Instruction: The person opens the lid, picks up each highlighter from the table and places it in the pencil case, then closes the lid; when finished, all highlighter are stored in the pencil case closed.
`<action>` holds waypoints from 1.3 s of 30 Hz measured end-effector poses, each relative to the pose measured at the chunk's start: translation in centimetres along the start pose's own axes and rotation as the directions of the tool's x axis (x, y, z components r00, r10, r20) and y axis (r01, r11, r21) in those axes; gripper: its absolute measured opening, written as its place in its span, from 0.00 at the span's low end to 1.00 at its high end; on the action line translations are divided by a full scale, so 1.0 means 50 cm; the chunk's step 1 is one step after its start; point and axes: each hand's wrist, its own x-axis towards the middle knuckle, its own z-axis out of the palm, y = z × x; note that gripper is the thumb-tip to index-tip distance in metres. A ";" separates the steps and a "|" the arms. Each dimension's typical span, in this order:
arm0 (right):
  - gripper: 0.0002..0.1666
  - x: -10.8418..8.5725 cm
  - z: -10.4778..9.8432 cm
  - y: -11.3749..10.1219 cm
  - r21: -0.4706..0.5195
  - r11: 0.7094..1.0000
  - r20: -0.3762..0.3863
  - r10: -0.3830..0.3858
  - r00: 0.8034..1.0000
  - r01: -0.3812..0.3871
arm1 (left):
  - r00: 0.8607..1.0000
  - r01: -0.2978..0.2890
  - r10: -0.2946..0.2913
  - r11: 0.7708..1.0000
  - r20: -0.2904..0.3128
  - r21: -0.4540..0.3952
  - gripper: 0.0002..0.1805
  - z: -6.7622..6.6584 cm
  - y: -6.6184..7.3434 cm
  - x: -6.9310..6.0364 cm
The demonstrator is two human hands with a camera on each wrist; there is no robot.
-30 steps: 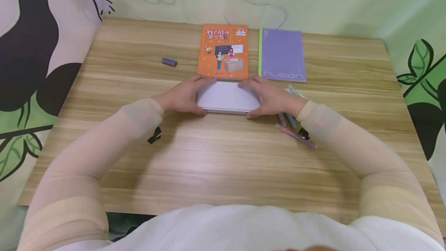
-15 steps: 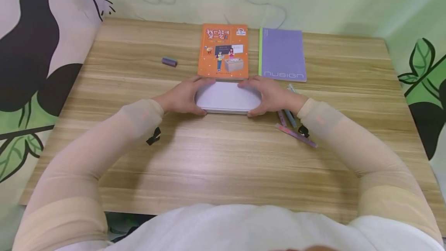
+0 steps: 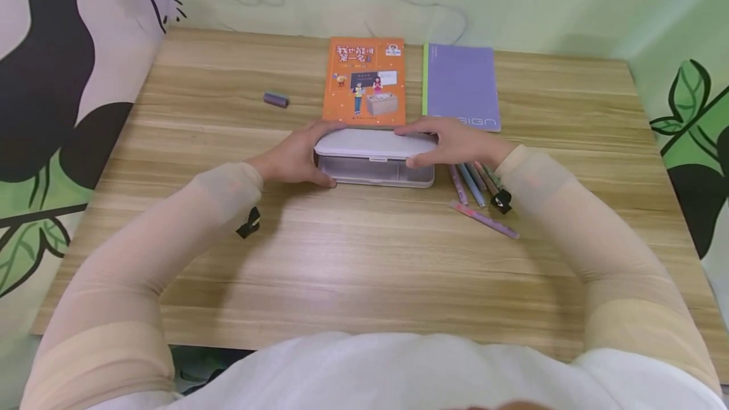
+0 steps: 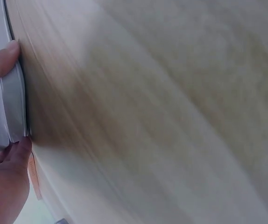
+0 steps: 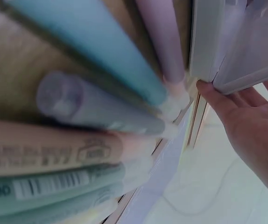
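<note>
A white pencil case (image 3: 370,143) lies in front of the orange book in the head view, its lid tilted up and its pale inside showing through the front gap. At its left end my left hand (image 3: 293,154) grips the base, thumb at the front corner and fingers behind. My right hand (image 3: 461,143) holds the right end of the raised lid, thumb on its front edge and fingers towards the back. In the left wrist view, the thumb and fingers of the left hand (image 4: 5,186) span the end of the case. Fingertips of the right hand (image 5: 255,121) touch the case's back side.
Several pens (image 3: 469,183) lie beside the case under the right wrist, with a pink-purple pen (image 3: 484,219) nearer the front. Behind stand an orange book (image 3: 364,84) and a purple notebook (image 3: 462,84), both lying flat. A small dark purple block (image 3: 276,100) lies to the left.
The pencil case's lid, closed in both earlier frames, has come up at the front. My right hand has risen with it and moved slightly right; the left hand has hardly moved.
</note>
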 end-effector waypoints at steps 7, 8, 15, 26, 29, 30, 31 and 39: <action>0.33 -0.002 -0.021 0.012 0.097 0.994 -0.020 0.053 0.998 -0.051 | 0.998 0.042 -0.047 0.995 -0.045 -0.088 0.69 0.006 0.001 -0.003; 0.33 -0.003 -0.024 0.012 0.116 0.991 -0.027 0.070 0.997 -0.067 | 0.997 0.054 -0.059 0.994 -0.046 -0.099 0.71 0.006 0.002 -0.004; 0.34 0.000 -0.043 0.023 0.244 0.961 -0.118 0.165 0.979 -0.133 | 0.995 0.040 -0.057 0.982 -0.084 -0.184 0.82 0.014 0.000 -0.005; 0.43 0.022 -0.054 0.021 0.491 0.855 -0.176 0.285 0.942 -0.167 | 0.993 0.029 -0.055 0.971 -0.102 -0.237 0.87 0.016 0.000 -0.002; 0.44 0.028 -0.056 0.020 0.525 0.832 -0.174 0.309 0.935 -0.178 | 0.993 0.036 -0.060 0.971 -0.097 -0.238 0.87 0.016 0.001 -0.002; 0.44 0.030 -0.056 0.020 0.536 0.824 -0.173 0.319 0.932 -0.183 | 0.994 0.040 -0.063 0.971 -0.094 -0.237 0.87 0.016 0.001 -0.002; 0.45 0.033 -0.057 0.020 0.546 0.816 -0.172 0.330 0.928 -0.189 | 0.994 0.044 -0.067 0.971 -0.091 -0.233 0.87 0.016 0.001 -0.002; 0.47 0.048 -0.057 0.023 0.613 0.759 -0.162 0.394 0.905 -0.221 | 0.994 0.052 -0.071 0.976 -0.084 -0.212 0.86 0.016 0.002 -0.003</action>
